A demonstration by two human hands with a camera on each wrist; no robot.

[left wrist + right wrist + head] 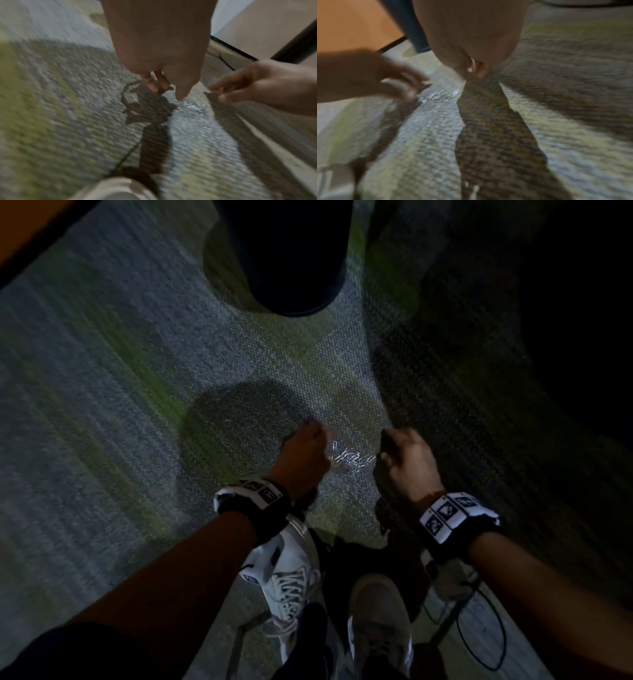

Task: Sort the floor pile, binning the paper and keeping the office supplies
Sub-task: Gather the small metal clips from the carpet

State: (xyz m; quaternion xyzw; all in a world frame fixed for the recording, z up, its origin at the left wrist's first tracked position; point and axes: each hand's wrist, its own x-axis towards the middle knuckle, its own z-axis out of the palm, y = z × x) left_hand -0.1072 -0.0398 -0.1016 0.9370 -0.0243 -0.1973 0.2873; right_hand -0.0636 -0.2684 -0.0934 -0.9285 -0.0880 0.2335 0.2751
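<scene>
Head view shows us crouched over the carpet [239,354], our left hand [303,453] and right hand [409,460] flanking a small heap of paper clips [349,460] lying between them, near the dark bin [284,254]. Both hands have curled fingers; whether either grip already pinches a clip we cannot tell through the blur. No paper is visible, so we judge we are at the keep-the-supplies step. Next we would need to sweep the clips together and scoop them up, since thin wire snags in carpet.
</scene>
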